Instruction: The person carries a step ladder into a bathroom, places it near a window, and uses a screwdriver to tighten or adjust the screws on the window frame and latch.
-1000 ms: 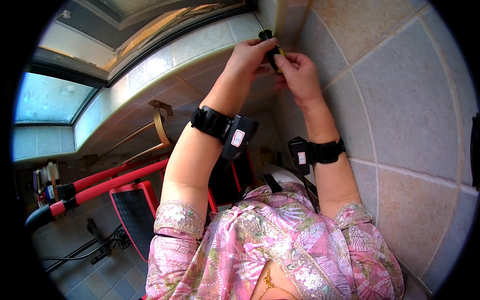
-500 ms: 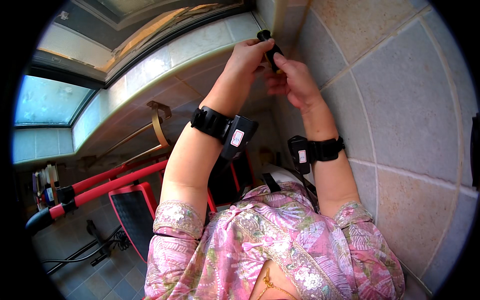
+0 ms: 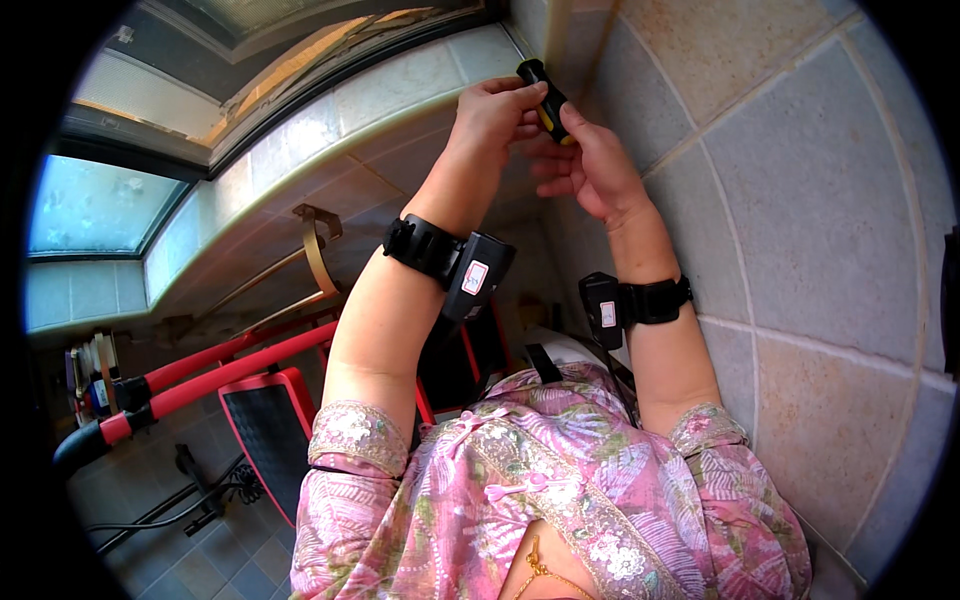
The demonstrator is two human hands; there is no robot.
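Note:
A screwdriver (image 3: pixel 551 112) with a black and yellow handle slants at the upper middle, its thin metal shaft pointing up toward the wall corner beside the window ledge. My left hand (image 3: pixel 488 116) is closed on the handle, thumb along its side. Just to the right, my right hand (image 3: pixel 600 168) has its thumb against or very near the handle's lower part, with the other fingers loosely spread below the butt end. Where the screwdriver's tip ends cannot be made out at the picture's top edge.
Tiled wall (image 3: pixel 810 200) rises close on my right. Above left is a dark-framed window (image 3: pixel 200 160) over a tiled ledge (image 3: pixel 390 85). Beneath the ledge sits a brass-coloured rail (image 3: pixel 318 250). Red-and-black padded equipment (image 3: pixel 265 355) stands at lower left, near cables (image 3: pixel 190 515).
My right fingers have loosened and spread beneath the handle, showing more of its yellow end. The screwdriver handle appears slightly turned; my left hand stays on it.

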